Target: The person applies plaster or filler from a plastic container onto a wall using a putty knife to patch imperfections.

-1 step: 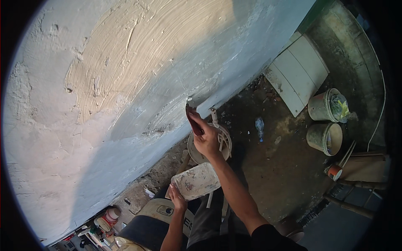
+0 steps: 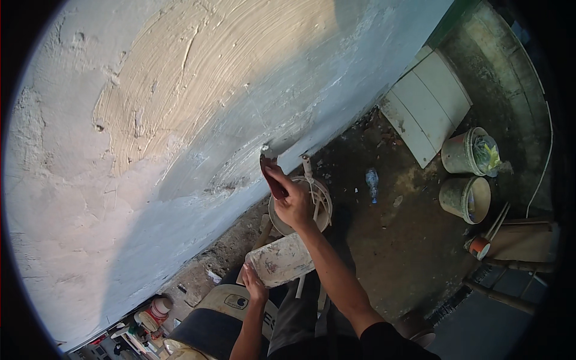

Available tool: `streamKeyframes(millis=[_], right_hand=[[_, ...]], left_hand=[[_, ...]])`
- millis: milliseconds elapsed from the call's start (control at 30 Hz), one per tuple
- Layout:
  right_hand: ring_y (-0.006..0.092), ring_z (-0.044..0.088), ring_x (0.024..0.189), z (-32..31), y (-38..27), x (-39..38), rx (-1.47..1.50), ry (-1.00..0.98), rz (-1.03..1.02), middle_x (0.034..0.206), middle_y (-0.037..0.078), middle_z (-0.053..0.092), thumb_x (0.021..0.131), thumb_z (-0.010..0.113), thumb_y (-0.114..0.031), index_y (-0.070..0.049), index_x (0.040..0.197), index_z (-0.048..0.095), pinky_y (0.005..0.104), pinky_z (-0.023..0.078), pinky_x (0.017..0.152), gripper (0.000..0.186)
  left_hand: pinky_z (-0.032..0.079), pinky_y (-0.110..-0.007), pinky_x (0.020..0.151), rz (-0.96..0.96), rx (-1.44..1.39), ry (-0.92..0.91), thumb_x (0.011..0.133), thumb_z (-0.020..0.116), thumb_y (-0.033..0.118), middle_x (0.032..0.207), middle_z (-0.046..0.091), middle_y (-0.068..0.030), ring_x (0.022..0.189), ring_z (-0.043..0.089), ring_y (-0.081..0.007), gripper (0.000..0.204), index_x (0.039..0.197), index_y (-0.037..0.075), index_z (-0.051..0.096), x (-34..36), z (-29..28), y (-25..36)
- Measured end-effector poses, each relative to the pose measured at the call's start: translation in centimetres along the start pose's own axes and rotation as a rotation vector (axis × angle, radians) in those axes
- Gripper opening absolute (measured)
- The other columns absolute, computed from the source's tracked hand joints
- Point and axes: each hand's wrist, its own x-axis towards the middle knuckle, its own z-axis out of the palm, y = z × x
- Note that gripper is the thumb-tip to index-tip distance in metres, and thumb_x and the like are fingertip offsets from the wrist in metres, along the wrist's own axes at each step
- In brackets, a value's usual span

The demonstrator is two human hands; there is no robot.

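My right hand (image 2: 293, 204) is closed round the dark red handle of a putty knife (image 2: 275, 182). Its blade end is at the wall, beside a small white lump of plaster (image 2: 264, 148). Wet, streaky plaster covers part of the wall (image 2: 198, 78), with curved ridges up and to the left of the blade. In my left hand (image 2: 255, 284) is a shallow rectangular pan (image 2: 280, 262), smeared with plaster, gripped by its left side at waist height. My right forearm covers the pan's right end.
A bucket (image 2: 327, 219) with sticks or tools stands below my right hand. A dark barrel (image 2: 207, 327) is at lower left. On the floor lie a plastic bottle (image 2: 372, 185) and white panels (image 2: 427, 105). Two buckets (image 2: 462, 153) (image 2: 459, 199) and a wooden ladder (image 2: 501, 294) are at right.
My right hand and the putty knife have shifted slightly left and down along the wall. The pan and my left hand have stayed in place.
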Motion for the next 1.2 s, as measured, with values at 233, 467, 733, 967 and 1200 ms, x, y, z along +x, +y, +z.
streamKeyframes(millis=[233,467,733,967,1200], right_hand=[[0.0133,0.062,0.1,1.4,0.0,-2.9,0.537,0.089,0.415,0.118,0.01,0.063,0.09,0.057,0.005,0.003,0.124,0.056,0.0234,0.048,0.085,0.034],[0.0147,0.058,0.106,-5.4,1.6,0.4,0.278,0.436,0.235,0.119,0.009,0.06,0.094,0.055,0.0,0.006,0.121,0.056,0.0255,0.044,0.092,0.028],[0.0148,0.065,0.091,-2.1,2.9,4.2,-0.134,0.389,0.041,0.112,0.013,0.066,0.092,0.054,0.002,0.002,0.125,0.055,0.0248,0.051,0.075,0.033],[0.039,0.051,0.121,0.9,1.2,1.8,-0.087,0.227,-0.027,0.128,0.029,0.053,0.071,0.055,0.018,-0.003,0.128,0.055,0.0373,0.051,0.092,0.06],[0.0366,0.052,0.121,2.3,0.8,-0.4,-0.033,0.171,0.001,0.13,0.028,0.053,0.071,0.056,0.02,-0.001,0.128,0.053,0.0347,0.05,0.092,0.061]], left_hand=[[0.041,-0.036,0.103,-0.028,-0.032,0.058,0.102,0.031,0.049,0.131,0.051,-0.0132,0.118,0.052,-0.0224,0.061,0.134,-0.002,0.041,-0.4,-0.2,0.0],[0.043,-0.04,0.101,-0.033,-0.142,-0.117,0.1,0.033,0.052,0.14,0.042,-0.0118,0.125,0.047,-0.0239,0.063,0.142,0.005,0.033,0.1,-2.0,-0.4],[0.039,-0.038,0.105,-0.043,-0.089,-0.102,0.101,0.031,0.051,0.144,0.039,-0.0115,0.129,0.043,-0.0231,0.063,0.144,0.005,0.031,-0.6,-0.7,0.2],[0.042,-0.037,0.101,-0.03,-0.096,-0.088,0.101,0.032,0.051,0.131,0.049,-0.0096,0.119,0.05,-0.0218,0.058,0.131,0.003,0.044,0.0,-0.8,-0.3],[0.044,-0.037,0.096,0.006,-0.059,0.019,0.101,0.033,0.051,0.121,0.054,-0.009,0.11,0.054,-0.0208,0.055,0.126,0.004,0.048,0.4,-1.0,-1.5]])
